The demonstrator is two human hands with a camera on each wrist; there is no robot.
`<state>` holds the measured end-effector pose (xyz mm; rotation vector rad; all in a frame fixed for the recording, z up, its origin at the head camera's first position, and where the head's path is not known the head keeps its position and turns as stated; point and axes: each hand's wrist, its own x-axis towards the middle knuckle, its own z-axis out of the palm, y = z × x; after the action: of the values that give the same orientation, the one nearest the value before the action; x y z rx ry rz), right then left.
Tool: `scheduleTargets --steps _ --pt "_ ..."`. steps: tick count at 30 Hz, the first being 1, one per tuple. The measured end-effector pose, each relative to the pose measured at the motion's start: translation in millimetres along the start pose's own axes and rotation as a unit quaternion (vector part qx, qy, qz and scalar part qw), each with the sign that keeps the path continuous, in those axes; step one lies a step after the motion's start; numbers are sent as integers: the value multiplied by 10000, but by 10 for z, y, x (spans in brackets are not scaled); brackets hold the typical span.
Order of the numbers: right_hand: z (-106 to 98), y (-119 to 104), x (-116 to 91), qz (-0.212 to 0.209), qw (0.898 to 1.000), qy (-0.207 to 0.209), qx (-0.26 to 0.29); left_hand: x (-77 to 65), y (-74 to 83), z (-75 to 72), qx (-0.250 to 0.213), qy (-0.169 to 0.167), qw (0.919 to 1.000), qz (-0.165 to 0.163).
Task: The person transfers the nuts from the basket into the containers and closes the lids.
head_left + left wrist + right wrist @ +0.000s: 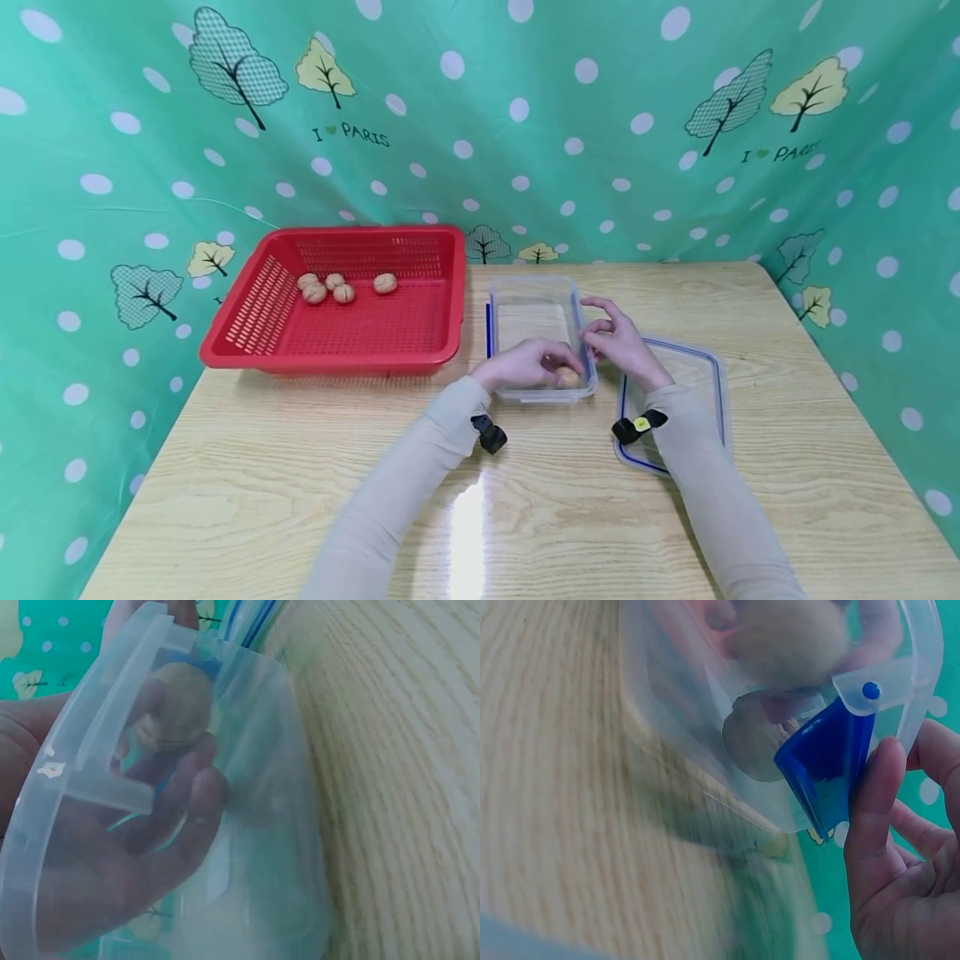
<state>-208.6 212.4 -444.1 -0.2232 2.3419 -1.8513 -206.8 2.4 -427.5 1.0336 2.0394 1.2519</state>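
Observation:
A clear plastic food container (534,287) stands mid-table, its rim upward. My left hand (528,364) reaches into its near right part, fingers curled round a walnut (176,705). Through the container wall, the left wrist view shows these fingers and the nut. At the right side my right hand (618,342) holds the container's edge, thumb against a blue latch flap (829,761) and other fingers bent at the rim. Below the held nut, a second round brown shape (754,739) shows through the wall in the right wrist view.
A red plastic basket (360,360) stands back left, with several walnuts (343,293) inside. A clear lid with a blue seal (708,367) lies right of the container, partly under my right forearm. A green patterned curtain (525,167) hangs behind the wooden table (285,483).

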Motion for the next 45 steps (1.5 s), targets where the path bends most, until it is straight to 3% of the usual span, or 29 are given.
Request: scheduleTargets --steps 4,6,10,17,19,22,26,30,34,40,45 --pt "-16 18 5 -41 10000 -21 10 30 -14 29 726 -274 9970 82" --pt "-19 20 9 -53 10000 -24 -14 40 -19 34 831 -295 9961 77" --pt "-21 19 9 -30 10000 11 -35 40 -19 25 461 -181 9988 26" --pt "-14 25 8 -68 9999 -16 88 2 15 13 -420 223 9981 -386" --pt "-11 22 7 -46 9999 -11 118 -5 47 -3 -516 271 9975 -400" --pt "-15 26 5 -29 9999 -21 96 -3 116 -47 -304 333 9985 -303" --pt "-23 35 4 -18 9999 -29 117 3 229 -131 92 339 9993 -98" --pt "-22 40 2 21 9999 -10 146 -20 356 -226 157 346 9993 20" --pt "-11 31 2 65 9999 28 107 -83 472 -345 269 515 9982 162" --pt "13 11 -16 74 9999 48 53 -191 525 -553 460 817 9948 401" --pt "28 2 -33 121 9999 26 27 -304 574 -717 347 1073 9935 176"
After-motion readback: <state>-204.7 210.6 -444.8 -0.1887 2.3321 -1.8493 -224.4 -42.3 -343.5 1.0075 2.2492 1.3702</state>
